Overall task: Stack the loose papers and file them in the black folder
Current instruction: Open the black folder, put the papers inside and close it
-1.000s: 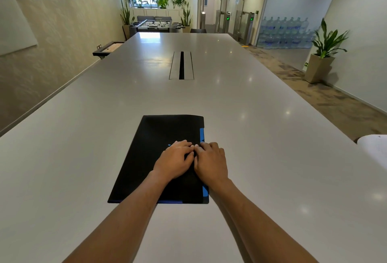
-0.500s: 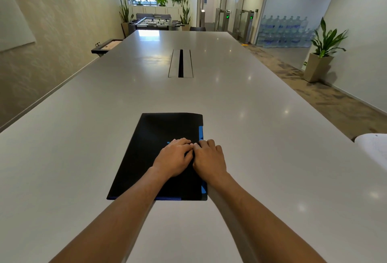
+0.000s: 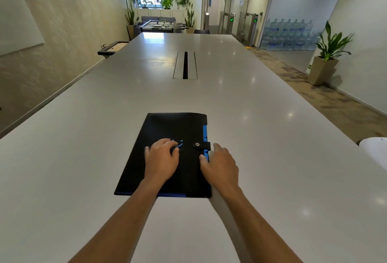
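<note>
The black folder [image 3: 167, 128] lies closed and flat on the white table [image 3: 272, 158], with blue edges showing along its right side and front. A black strap with a metal snap [image 3: 201, 145] crosses its right edge and looks fastened. My left hand [image 3: 161, 161] rests palm down on the cover, left of the snap, fingers slightly spread. My right hand [image 3: 219, 166] hovers at the folder's right edge, fingers apart, holding nothing. No loose papers are visible.
A cable slot [image 3: 185, 65] runs along the table's middle, farther away. A white rounded object [image 3: 374, 151] sits at the table's right edge. A potted plant [image 3: 326, 53] and stacked water bottles [image 3: 289, 36] stand off to the right.
Both hands were pressed together over the snap strap; they have moved apart, left hand to the left and right hand to the right, uncovering the fastened snap.
</note>
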`<state>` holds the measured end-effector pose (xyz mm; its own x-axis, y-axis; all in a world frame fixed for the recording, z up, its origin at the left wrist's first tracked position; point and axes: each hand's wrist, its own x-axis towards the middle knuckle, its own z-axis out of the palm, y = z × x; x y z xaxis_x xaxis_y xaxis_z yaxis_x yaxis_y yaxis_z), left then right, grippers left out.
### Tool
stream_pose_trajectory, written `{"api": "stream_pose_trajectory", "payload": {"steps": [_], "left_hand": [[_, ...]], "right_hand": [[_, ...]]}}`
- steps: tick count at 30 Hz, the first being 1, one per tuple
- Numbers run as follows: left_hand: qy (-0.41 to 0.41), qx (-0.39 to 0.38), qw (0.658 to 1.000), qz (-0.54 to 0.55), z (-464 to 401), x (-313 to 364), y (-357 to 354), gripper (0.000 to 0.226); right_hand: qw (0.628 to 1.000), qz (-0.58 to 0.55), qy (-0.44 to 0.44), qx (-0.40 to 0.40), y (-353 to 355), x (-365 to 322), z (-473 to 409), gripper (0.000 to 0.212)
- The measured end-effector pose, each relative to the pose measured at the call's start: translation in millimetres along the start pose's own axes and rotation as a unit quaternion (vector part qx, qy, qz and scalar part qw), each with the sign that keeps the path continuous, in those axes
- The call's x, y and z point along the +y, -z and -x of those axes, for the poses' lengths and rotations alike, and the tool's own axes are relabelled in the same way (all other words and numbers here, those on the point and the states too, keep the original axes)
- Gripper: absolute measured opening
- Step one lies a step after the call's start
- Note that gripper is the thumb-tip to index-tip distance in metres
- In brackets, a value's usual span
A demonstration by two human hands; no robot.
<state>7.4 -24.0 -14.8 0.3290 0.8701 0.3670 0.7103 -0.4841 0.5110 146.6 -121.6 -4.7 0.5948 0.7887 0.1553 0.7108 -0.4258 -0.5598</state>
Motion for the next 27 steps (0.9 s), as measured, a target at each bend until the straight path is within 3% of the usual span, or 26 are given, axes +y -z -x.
{"api": "stream_pose_trajectory", "payload": {"steps": [2,5,9,13,18,24,27], "left_hand": [[0.073,0.01,0.995,-0.068,2.2,-8.4,9.7,0.034],[0.183,-0.041,0.976,-0.107,1.9,-19.6,23.5,0.053],[0.211,-0.074,0.969,-0.105,1.3,-20.8,29.2,0.067],[0.255,-0.038,0.966,-0.005,-9.2,-27.6,43.0,0.067],[0.321,-0.054,0.913,0.245,-23.9,-41.8,57.4,0.056],[0.285,-0.071,0.918,0.266,-42.5,-34.8,60.5,0.04],[0.225,-0.107,0.935,0.253,-56.4,-34.0,63.8,0.036]], "right_hand": [[0.999,0.007,-0.028,-0.018,5.9,5.4,4.7,0.055],[0.998,0.019,-0.041,-0.047,9.3,6.8,8.2,0.056],[0.994,-0.041,-0.059,-0.083,7.5,0.5,6.4,0.066],[0.948,-0.268,-0.143,-0.09,12.7,7.1,1.6,0.064],[0.87,-0.435,-0.162,-0.166,22.5,9.7,-8.4,0.025],[0.861,-0.461,-0.123,-0.177,25.8,8.8,-33.3,0.023],[0.866,-0.461,-0.11,-0.157,24.7,7.3,-54.0,0.025]]}}
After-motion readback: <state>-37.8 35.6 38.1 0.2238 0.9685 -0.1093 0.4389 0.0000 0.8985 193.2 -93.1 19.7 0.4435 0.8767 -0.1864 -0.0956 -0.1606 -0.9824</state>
